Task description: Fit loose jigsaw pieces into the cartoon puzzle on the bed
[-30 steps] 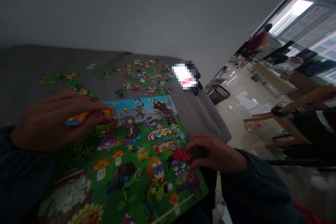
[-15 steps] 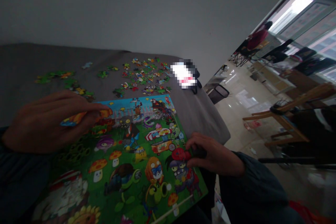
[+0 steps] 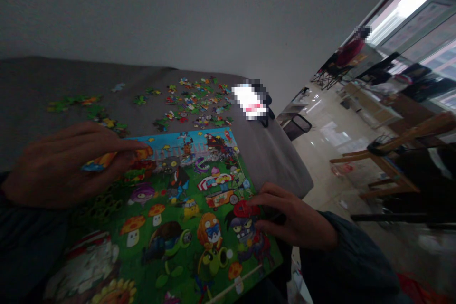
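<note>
Printed puzzle board is seen close in front, its far edge over the gray cloth. Its upper left is covered by the left hand, index and thumb curled close to each other; light is dim, so whether a piece is pinched cannot be told. Right border is touched by the right hand, fingers apart. Loose pieces are scattered beyond the board; a pixelated bright item is placed beside them.
</note>
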Available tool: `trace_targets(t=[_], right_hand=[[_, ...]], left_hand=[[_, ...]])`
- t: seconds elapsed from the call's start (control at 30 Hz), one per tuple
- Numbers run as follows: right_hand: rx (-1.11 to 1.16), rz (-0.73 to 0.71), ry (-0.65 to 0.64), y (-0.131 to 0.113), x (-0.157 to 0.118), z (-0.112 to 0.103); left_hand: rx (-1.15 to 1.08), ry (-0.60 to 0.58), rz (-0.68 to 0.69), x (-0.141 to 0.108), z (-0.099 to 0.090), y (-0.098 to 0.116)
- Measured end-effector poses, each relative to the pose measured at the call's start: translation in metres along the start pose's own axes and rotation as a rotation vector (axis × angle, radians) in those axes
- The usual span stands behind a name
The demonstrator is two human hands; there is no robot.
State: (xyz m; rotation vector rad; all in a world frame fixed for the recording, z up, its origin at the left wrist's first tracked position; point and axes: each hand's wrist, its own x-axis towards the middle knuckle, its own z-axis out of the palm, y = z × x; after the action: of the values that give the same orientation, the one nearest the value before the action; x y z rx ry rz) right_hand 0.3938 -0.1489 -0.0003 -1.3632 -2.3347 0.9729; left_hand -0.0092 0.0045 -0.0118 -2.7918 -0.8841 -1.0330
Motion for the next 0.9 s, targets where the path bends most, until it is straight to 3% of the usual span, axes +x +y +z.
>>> trace_targets(t=[0.67, 0.9], right_hand=[[-0.119, -0.026, 0.035, 0.0046, -0.0057, 0.0065], [-0.14, -0.035, -0.035, 0.0025, -0.0035, -0.0022]], left_hand=[[-0.011, -0.009, 0.01, 0.0008, -0.0002, 0.0014], [0.011, -0.007, 0.047, 0.0028, -0.0005, 0.003]])
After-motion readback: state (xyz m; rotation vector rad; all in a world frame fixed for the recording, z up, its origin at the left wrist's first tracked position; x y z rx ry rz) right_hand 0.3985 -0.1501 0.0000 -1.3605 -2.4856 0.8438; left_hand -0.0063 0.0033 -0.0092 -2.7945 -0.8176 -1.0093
